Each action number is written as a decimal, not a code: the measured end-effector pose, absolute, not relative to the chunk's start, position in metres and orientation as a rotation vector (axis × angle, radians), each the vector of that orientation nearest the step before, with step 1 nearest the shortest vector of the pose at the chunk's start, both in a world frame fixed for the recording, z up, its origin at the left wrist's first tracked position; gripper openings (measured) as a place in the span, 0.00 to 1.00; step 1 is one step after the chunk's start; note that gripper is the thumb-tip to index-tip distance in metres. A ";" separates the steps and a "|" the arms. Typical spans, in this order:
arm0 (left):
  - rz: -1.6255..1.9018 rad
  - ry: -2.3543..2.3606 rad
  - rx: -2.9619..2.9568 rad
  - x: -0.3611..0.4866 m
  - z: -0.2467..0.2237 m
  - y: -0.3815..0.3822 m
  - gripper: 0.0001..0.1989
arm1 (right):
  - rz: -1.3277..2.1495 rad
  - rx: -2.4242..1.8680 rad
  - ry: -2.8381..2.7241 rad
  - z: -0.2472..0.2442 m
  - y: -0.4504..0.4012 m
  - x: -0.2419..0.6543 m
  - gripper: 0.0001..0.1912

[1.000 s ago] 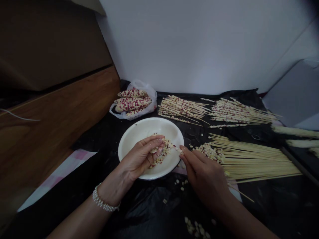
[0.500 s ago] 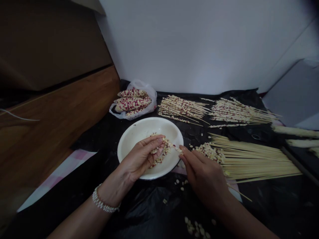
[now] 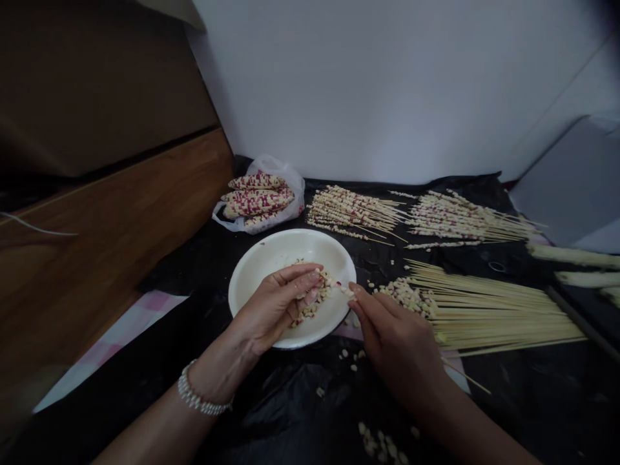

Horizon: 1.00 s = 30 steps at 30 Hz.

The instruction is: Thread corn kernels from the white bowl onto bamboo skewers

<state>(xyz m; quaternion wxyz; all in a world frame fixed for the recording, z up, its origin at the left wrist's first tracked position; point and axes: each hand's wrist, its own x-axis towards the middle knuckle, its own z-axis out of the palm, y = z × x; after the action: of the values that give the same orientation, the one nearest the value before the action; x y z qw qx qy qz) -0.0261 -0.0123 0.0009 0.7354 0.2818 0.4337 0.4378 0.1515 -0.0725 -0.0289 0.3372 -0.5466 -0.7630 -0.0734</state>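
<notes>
My right hand (image 3: pixel 400 336) is closed round a thin skewer (image 3: pixel 344 289) threaded with pale and dark red corn kernels. The stick's bare end (image 3: pixel 467 376) shows beyond my wrist. Above the white bowl (image 3: pixel 249 265), my left hand (image 3: pixel 274 300) pinches a corn kernel (image 3: pixel 318 274) at the skewer's tip, thumb and forefinger together. More kernels seem to rest in that palm, partly hidden by the fingers. Loose corn kernels (image 3: pixel 305 315) lie in the bowl under my left hand.
Behind the bowl, a plastic bag (image 3: pixel 296 177) holds speckled corn cobs (image 3: pixel 256 200). Two piles of filled skewers (image 3: pixel 346 210) (image 3: pixel 450 216) lie by the wall. Bare sticks (image 3: pixel 504 313) and a kernel heap (image 3: pixel 407 297) are at right. Black plastic sheeting (image 3: pixel 290 400) covers the surface.
The thumb and forefinger of my left hand have shifted very slightly at the skewer's tip. My right hand and the surrounding things look the same.
</notes>
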 end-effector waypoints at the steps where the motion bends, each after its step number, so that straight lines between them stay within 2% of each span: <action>1: 0.961 0.947 0.634 -0.026 0.000 -0.013 0.10 | -0.195 -1.417 -1.990 -0.029 -0.073 0.151 0.15; 24: 0.940 0.929 0.601 -0.025 0.006 -0.013 0.05 | -0.163 -1.420 -2.001 -0.028 -0.072 0.152 0.15; 30: 0.922 0.946 0.613 -0.023 0.007 -0.015 0.07 | -0.130 -1.433 -1.994 -0.028 -0.072 0.152 0.16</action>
<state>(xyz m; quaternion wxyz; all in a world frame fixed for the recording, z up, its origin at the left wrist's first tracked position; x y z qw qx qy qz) -0.0231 -0.0150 0.0073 0.7464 0.2803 0.4321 0.4213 0.1522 -0.0723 -0.0277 0.3348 -0.5492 -0.7641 -0.0497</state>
